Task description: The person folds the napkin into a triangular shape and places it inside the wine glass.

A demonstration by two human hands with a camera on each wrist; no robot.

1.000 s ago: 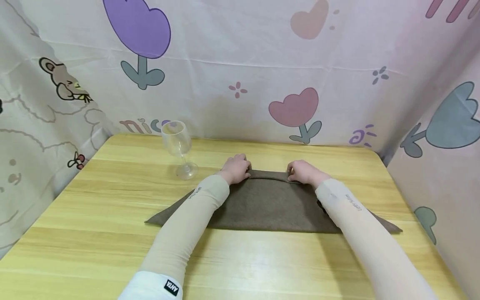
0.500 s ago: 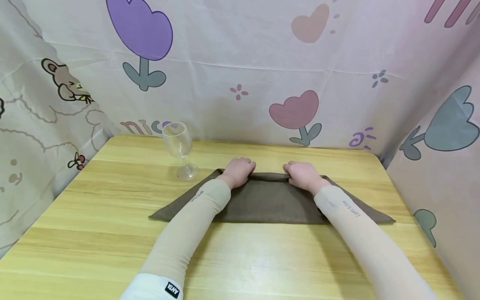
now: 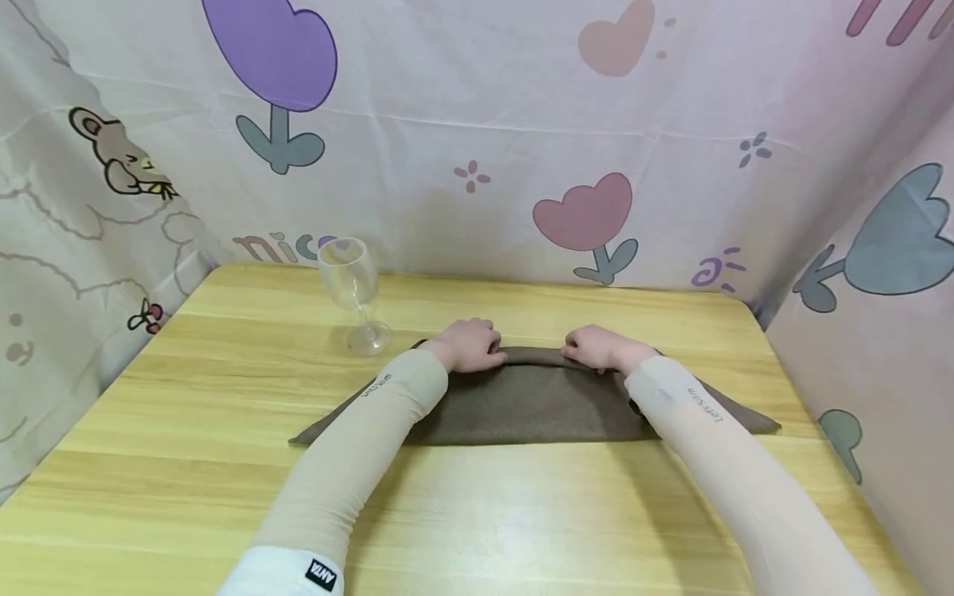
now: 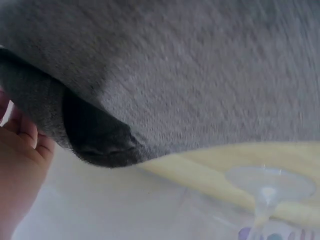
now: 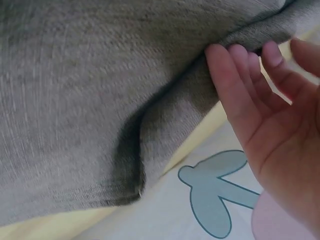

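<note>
A brown-grey cloth [image 3: 544, 406] lies on the table, its long straight side facing me and its two pointed ends spread left and right. Along its far side runs a narrow turned-over band [image 3: 532, 356]. My left hand [image 3: 469, 345] holds the left part of this band, fingers bent over the far side and thumb on the near side. On the band's right part, my right hand [image 3: 599, 348] grips with curled fingers. In the right wrist view, the fingertips [image 5: 217, 50] touch the fold. The left wrist view shows the fold's loose end [image 4: 107, 135]; the left fingertips are partly hidden.
A clear wine glass [image 3: 350, 285] stands upright on the wooden table [image 3: 224, 397], behind and left of the cloth. A printed curtain [image 3: 447, 108] hangs behind the table and along both sides.
The cloth's near edge and right point have shifted away from me. Both hands have reset along the far band, the right one a little to the left. The glass stays put.
</note>
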